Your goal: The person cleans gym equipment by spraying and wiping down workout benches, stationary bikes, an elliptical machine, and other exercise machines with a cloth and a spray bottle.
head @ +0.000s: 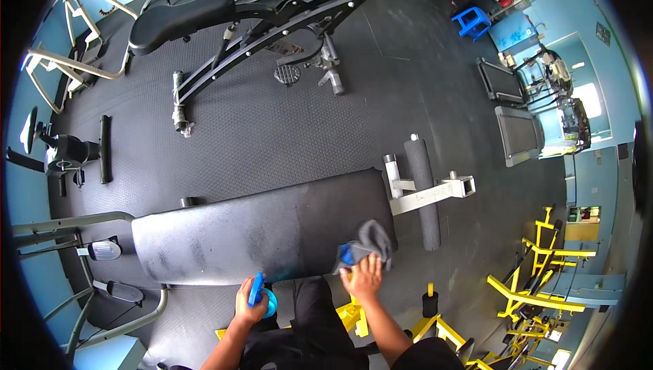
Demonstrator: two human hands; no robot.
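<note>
A padded black weight bench (pixel 229 237) lies across the view before me, with dull, smudged patches on its vinyl. Its near edge has my left hand (pixel 250 301) beside it, closed around a spray bottle (pixel 269 302) with a blue trigger head and a light blue body. Over the bench's right end, my right hand (pixel 365 278) presses on a grey cloth (pixel 375 240) that has a blue patch. The cloth is bunched and partly hides the pad's near right corner.
A foam roller (pixel 422 191) on a white metal frame (pixel 428 195) juts from the bench's right end. Beyond stands a black exercise machine (pixel 255 38). Grey tubular equipment (pixel 127 329) is at lower left, yellow gym frames (pixel 535 293) at right, treadmills (pixel 520 133) farther back.
</note>
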